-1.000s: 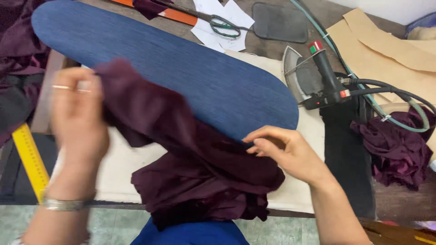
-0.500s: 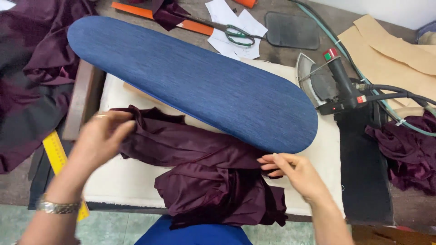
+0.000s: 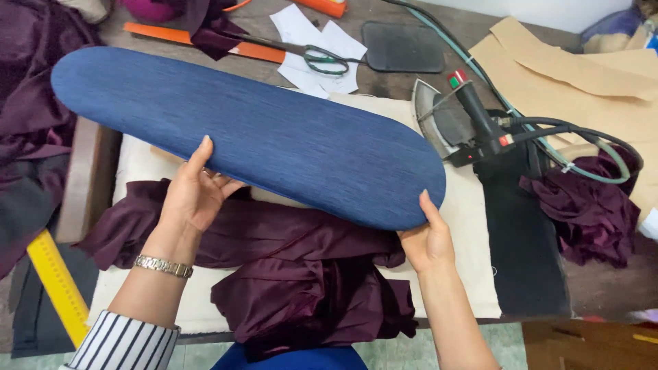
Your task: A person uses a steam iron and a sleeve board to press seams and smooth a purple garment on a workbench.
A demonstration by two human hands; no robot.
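Cluttered and crowded is the wooden worktable, and I take the long blue sleeve board as the landmark. At the left of the board, dark purple cloth hangs off the table, and a yellow ruler lies below its left end. The left hand grips the board's near edge, thumb on top. Just in front of the board lies the maroon garment, smooth, slippery looking and bunched in folds on the cream pad. The right hand grasps the board's rounded right tip. Behind the board lie scissors on white paper. Close to the board's right end rests the steam iron with its hoses. I think the board, if swung, could strike the iron, or pinch the silky garment and crease it.
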